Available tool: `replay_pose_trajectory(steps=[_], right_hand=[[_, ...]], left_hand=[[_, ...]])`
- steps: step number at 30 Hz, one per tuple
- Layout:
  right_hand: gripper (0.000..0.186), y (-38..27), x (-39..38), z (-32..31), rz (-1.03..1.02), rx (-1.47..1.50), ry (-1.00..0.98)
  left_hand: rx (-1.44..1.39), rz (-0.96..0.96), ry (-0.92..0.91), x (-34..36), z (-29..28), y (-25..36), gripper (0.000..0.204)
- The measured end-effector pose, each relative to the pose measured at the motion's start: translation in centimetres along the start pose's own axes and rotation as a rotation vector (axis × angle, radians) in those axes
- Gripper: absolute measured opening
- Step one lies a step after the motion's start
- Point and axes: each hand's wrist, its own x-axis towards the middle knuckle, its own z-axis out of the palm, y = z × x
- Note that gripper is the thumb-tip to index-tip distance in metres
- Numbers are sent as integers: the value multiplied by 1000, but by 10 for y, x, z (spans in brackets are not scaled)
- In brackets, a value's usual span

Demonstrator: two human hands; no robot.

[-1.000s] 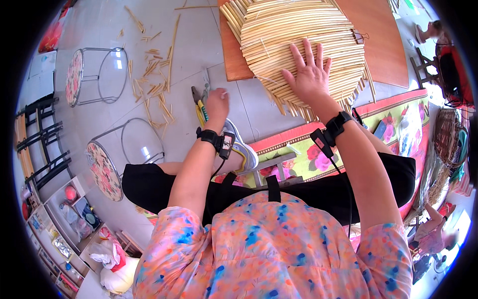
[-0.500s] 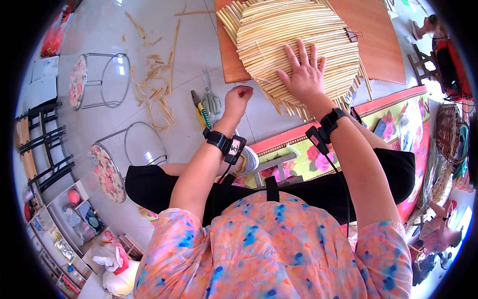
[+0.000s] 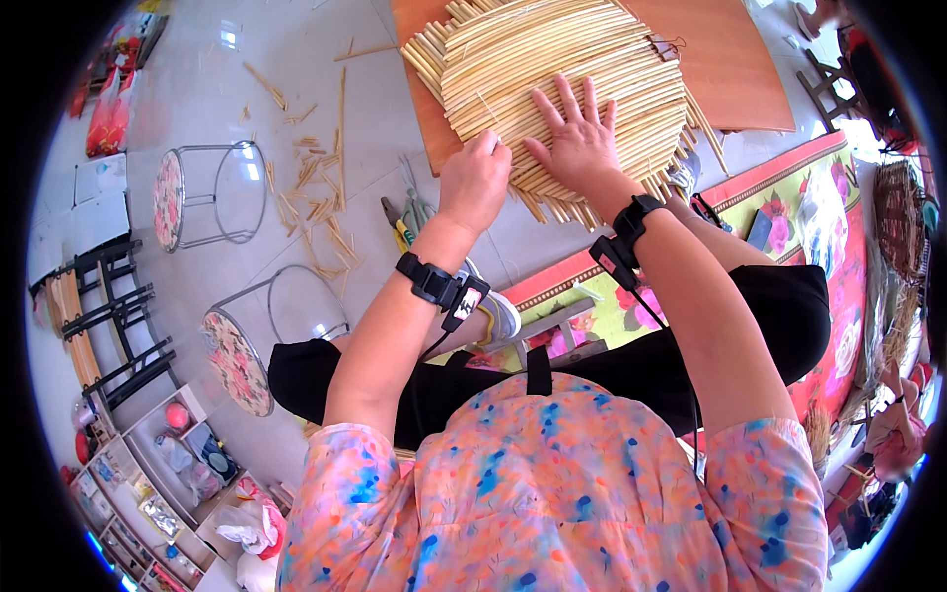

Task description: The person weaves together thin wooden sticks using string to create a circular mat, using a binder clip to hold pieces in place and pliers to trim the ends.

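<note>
A round panel of pale straw stalks (image 3: pixel 552 59), laid side by side, rests on an orange-brown board (image 3: pixel 730 84). Its right side has a black binder clip (image 3: pixel 669 47). Flat on the panel's near part lies my right hand (image 3: pixel 584 146), fingers spread. My left hand (image 3: pixel 477 180) is at the panel's near left edge with its fingers curled closed; whatever they hold, if anything, is hidden. Uneven stalk ends stick out beyond the rounded edge. Scissors with green handles (image 3: pixel 418 209) and yellow-handled pliers (image 3: pixel 401 229) lie on the floor by my left wrist, partly covered by my forearm.
Cut straw pieces (image 3: pixel 321 207) litter the tiled floor at left. Two round stools with floral seats (image 3: pixel 170 200) lie tipped over there. A floral mat (image 3: pixel 631 316) spreads under my legs, with a phone (image 3: pixel 760 231) on it. A wicker basket (image 3: pixel 896 222) stands far right.
My left hand has moved up and forward from beside the panel to its near left edge. My right hand stays flat on the panel. The whole view has shifted slightly.
</note>
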Motion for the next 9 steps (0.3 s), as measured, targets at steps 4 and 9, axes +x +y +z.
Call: replay_pose_trajectory(steps=[4,9], right_hand=[[68,2,-2,-2,8,4,-6],[69,5,-5,2,9,14,11]], left_hand=[[24,-95,-206,7,1,4,7],[-113,-135,-360,11,0,-7,20]])
